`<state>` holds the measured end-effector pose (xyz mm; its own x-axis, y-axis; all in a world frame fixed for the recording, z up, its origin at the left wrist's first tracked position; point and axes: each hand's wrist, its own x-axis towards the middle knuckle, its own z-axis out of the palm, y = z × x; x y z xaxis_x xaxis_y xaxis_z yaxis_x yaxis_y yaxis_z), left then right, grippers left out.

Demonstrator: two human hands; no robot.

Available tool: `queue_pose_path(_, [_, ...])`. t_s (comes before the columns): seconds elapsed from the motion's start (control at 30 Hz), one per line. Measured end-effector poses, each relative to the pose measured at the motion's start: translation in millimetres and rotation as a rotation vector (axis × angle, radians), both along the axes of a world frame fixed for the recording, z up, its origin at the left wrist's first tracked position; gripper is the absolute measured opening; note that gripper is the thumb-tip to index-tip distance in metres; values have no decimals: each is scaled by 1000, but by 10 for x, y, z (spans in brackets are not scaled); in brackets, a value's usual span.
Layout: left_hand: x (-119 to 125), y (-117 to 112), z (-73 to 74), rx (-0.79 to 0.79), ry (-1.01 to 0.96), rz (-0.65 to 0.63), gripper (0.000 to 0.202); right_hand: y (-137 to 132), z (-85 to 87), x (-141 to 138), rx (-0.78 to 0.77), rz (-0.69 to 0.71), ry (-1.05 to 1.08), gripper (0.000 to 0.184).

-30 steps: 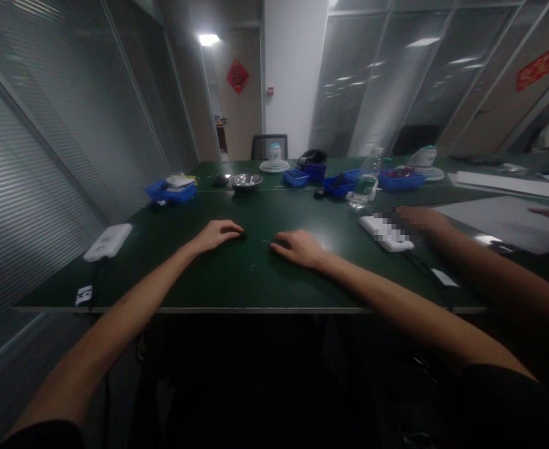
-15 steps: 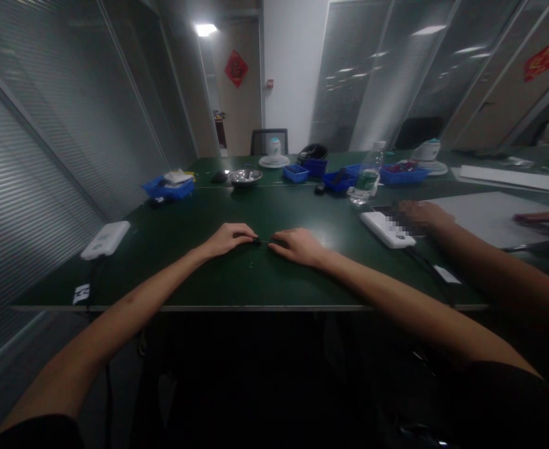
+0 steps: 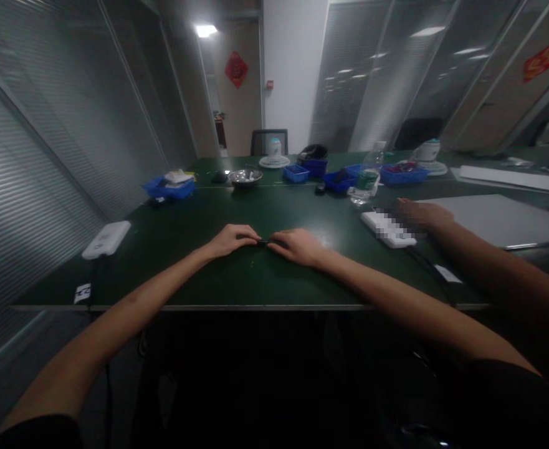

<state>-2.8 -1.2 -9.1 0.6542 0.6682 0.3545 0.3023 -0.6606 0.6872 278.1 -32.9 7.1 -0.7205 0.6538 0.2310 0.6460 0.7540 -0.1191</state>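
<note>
Both my hands rest on the dark green table (image 3: 218, 280), fingertips meeting at its middle. My left hand (image 3: 232, 239) is curled in a pinch on a small dark part (image 3: 261, 242) that lies between the two hands. My right hand (image 3: 297, 246) is also curled, its fingertips pinching at the same small part or a thin pin beside it; what it holds is too small to name.
Another person's hand (image 3: 424, 215) lies on a white power strip (image 3: 386, 228) at the right, near a grey laptop (image 3: 493, 218). Blue bins (image 3: 169, 187), a steel bowl (image 3: 245, 178), a water bottle (image 3: 366, 181) and small fans stand at the back. A white device (image 3: 106, 239) sits left.
My left hand slid right across the table with the small dark part until its fingertips met my right hand. The other person's far hand left the laptop.
</note>
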Motion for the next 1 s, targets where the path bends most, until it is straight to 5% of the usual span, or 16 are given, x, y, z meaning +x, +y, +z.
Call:
queue_pose_path(0.63, [-107,-15,75,51,163,68,33,-59,104,-20,-67,-166,-9,47])
queue_pose_path(0.8, [-428,212,48,21,171,225,35,-48,111,-8,-91,-184,-7,48])
queue_pose_path(1.0, [-1179,497,-12,154,207,552,30,-62,132,-3,-119,-185,1,49])
